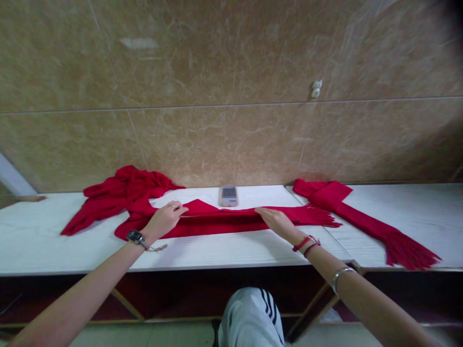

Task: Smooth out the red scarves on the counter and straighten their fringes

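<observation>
A red scarf (217,228) lies lengthwise across the white tabletop, its fringe spread to the right and its left end bunched. My left hand (165,220) pinches the scarf's far edge, left of centre. Farther right, my right hand (275,222) grips the same edge, its fingertips closed on the cloth. Between the hands that edge is raised and partly folded over, with a pointed bit of cloth showing behind it. Part of the scarf under the left wrist is hidden.
A crumpled red cloth pile (126,193) lies at the back left. Another red fringed scarf (358,217) is folded at the right. A small device with a screen (229,195) rests near the tiled wall (224,140). Dark shelves (188,294) open below the tabletop.
</observation>
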Tool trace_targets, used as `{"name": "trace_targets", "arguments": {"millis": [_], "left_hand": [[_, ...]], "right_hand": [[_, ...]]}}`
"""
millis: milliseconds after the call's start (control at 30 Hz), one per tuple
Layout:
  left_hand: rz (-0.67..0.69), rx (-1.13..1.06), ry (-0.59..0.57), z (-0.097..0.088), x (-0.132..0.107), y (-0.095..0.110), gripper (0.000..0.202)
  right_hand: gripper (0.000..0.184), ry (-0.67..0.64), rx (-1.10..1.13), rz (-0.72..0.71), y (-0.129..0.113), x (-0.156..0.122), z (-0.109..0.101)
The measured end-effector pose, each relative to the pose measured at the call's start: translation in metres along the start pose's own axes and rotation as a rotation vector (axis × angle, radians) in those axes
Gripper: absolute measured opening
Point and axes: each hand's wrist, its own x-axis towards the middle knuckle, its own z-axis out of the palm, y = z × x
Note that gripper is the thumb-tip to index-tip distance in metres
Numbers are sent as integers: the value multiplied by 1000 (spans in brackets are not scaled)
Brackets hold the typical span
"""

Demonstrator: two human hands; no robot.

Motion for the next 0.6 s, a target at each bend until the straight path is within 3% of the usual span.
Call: {"name": "trace_targets", "arguments": {"millis": [133, 300, 467, 600], "left_hand": [[123, -11, -131, 17, -17, 12, 46], [45, 18, -129, 24, -14, 14, 42], [-9, 82, -44, 23, -9, 8, 39], [55, 58, -94, 34, -13, 7, 42]], "right_hand": [[35, -127, -13, -152, 5, -18, 8], [38, -154, -70, -147, 8, -19, 10], [41, -106, -129, -154, 9, -12, 4], [40, -182, -80, -210, 11, -13, 8]]}}
